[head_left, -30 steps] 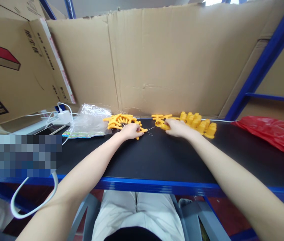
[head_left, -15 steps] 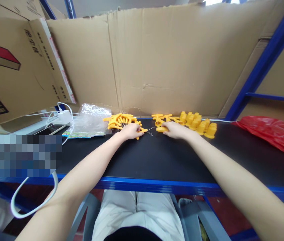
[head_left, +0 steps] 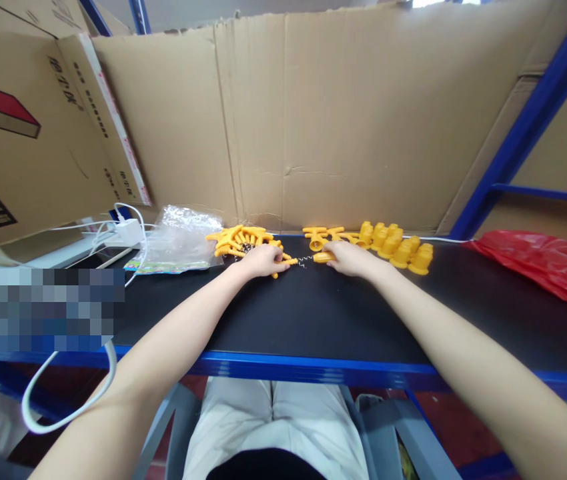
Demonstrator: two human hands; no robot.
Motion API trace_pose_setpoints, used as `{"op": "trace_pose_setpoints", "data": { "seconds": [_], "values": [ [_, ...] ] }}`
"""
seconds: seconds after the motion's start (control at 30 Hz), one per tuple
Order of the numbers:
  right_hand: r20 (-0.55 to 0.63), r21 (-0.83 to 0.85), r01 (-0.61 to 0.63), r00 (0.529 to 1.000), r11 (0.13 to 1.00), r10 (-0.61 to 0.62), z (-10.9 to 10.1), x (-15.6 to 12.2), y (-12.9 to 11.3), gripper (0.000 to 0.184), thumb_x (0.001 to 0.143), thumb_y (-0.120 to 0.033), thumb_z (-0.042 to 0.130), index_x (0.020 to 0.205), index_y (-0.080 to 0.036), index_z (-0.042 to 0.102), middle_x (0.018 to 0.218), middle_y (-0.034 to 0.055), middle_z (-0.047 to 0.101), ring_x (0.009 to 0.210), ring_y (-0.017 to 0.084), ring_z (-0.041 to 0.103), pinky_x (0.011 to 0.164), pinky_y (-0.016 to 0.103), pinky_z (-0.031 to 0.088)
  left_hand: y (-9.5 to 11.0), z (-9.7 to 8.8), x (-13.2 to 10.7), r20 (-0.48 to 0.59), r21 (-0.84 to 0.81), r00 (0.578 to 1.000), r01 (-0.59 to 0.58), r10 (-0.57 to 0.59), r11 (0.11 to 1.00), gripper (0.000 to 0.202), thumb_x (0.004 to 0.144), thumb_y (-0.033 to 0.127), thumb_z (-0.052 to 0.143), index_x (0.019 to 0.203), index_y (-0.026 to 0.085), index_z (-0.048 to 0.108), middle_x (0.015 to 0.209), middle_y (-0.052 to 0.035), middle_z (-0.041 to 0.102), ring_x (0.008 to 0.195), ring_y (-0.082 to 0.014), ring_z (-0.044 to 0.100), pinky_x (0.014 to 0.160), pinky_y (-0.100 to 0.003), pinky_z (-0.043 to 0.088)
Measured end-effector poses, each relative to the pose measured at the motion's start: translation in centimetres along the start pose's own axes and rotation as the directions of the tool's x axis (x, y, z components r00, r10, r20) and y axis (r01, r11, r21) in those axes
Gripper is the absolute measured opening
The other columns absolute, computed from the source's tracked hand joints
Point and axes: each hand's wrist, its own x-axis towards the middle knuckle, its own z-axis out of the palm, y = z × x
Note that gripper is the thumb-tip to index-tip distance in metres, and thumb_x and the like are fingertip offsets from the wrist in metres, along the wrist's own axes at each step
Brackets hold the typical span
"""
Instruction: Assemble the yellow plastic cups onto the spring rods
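My left hand [head_left: 264, 261] is closed around the yellow handle of a corkscrew [head_left: 291, 261], whose thin metal spiral points right. Facing it, my right hand [head_left: 346, 258] grips a yellow ribbed sleeve [head_left: 322, 257] lying sideways. The spiral's tip is close to the sleeve's end; I cannot tell whether they touch. Just behind my left hand lies a pile of yellow corkscrews [head_left: 237, 239] with some spirals showing. Past my right hand are yellow T-shaped pieces [head_left: 315, 233], one set in a flared sleeve, and a group of upright yellow sleeves [head_left: 388, 241].
Clear plastic bags [head_left: 181, 233] lie at left by a white charger and cable [head_left: 130, 233]. A red plastic bag [head_left: 538, 263] rests at the right. Cardboard [head_left: 363, 120] walls the back of the black tabletop [head_left: 313, 313], which has a blue front rail [head_left: 283, 367].
The corkscrew in my left hand has shifted slightly to the right, so its spiral is nearer the sleeve. My right hand and the sleeve have barely moved.
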Motion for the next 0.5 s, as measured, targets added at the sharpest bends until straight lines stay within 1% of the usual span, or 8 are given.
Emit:
{"op": "trace_pose_setpoints", "data": {
  "seconds": [0.07, 0.17, 0.27, 0.37, 0.43, 0.5],
  "values": [
    [0.001, -0.012, -0.024, 1.0, 1.0, 0.024, -0.2, 0.0, 0.4, 0.028, 0.077, -0.019, 0.054, 0.104, -0.015, 0.059, 0.108, 0.0132, 0.061, 0.099, 0.028, 0.057, 0.082, 0.035, 0.043, 0.1, -0.1, 0.0, 0.009, -0.006, 1.0, -0.008, 0.008, 1.0, 0.033, 0.073, 0.05, 0.052, 0.066, 0.018, 0.055, 0.063, -0.001, 0.059, 0.057, -0.0137, 0.052, 0.049, -0.023, 0.03],
    [0.004, 0.039, -0.005, 1.0, 0.999, 0.004, -0.1, 0.1, 0.5, 0.031, 0.076, -0.02, 0.056, 0.107, -0.016, 0.058, 0.109, 0.0124, 0.061, 0.099, 0.027, 0.057, 0.082, 0.035, 0.043, 0.2, -0.2, 0.0, 0.01, -0.015, 1.0, -0.015, 0.015, 1.0, 0.033, 0.073, 0.049, 0.052, 0.063, 0.018, 0.054, 0.061, -0.0006, 0.058, 0.056, -0.0132, 0.051, 0.048, -0.023, 0.029],
    [0.0, 0.109, 0.057, 0.998, 0.992, -0.057, 0.2, 0.1, 0.0, 0.03, 0.075, -0.02, 0.058, 0.105, -0.017, 0.059, 0.107, 0.0104, 0.062, 0.097, 0.025, 0.058, 0.083, 0.034, 0.043, 0.3, -0.2, -0.1, 0.004, -0.024, 1.0, -0.021, 0.021, 0.999, 0.032, 0.073, 0.047, 0.053, 0.063, 0.018, 0.055, 0.06, -0.0001, 0.057, 0.055, -0.0127, 0.052, 0.048, -0.023, 0.029],
    [-0.037, 0.17, 0.16, 0.987, 0.973, -0.156, 0.2, 0.0, -0.7, 0.027, 0.075, -0.02, 0.058, 0.102, -0.019, 0.06, 0.105, 0.0079, 0.063, 0.097, 0.022, 0.058, 0.085, 0.032, 0.042, 0.5, -0.2, -0.1, -0.01, -0.021, 0.998, -0.064, 0.064, 0.998, 0.032, 0.074, 0.048, 0.053, 0.066, 0.018, 0.057, 0.062, -0.0003, 0.057, 0.057, -0.0131, 0.053, 0.05, -0.023, 0.031],
    [-0.057, 0.195, 0.211, 0.977, 0.958, -0.203, 0.2, 0.0, -1.0, 0.027, 0.076, -0.02, 0.058, 0.103, -0.019, 0.06, 0.106, 0.0073, 0.062, 0.098, 0.021, 0.057, 0.086, 0.032, 0.041, 0.6, -0.1, -0.1, -0.025, -0.01, 0.995, -0.1, 0.1, 0.995, 0.032, 0.075, 0.049, 0.053, 0.07, 0.018, 0.058, 0.065, -0.001, 0.058, 0.06, -0.0141, 0.054, 0.051, -0.023, 0.032],
    [-0.075, 0.205, 0.237, 0.971, 0.95, -0.227, 0.1, -0.1, -1.2, 0.028, 0.076, -0.02, 0.057, 0.104, -0.019, 0.06, 0.108, 0.0074, 0.061, 0.099, 0.021, 0.056, 0.087, 0.033, 0.041, 0.7, -0.1, -0.2, -0.035, 0.011, 0.992, -0.119, 0.119, 0.993, 0.032, 0.076, 0.05, 0.052, 0.074, 0.019, 0.059, 0.071, -0.002, 0.061, 0.066, -0.0158, 0.057, 0.054, -0.024, 0.034]
  ]
}}
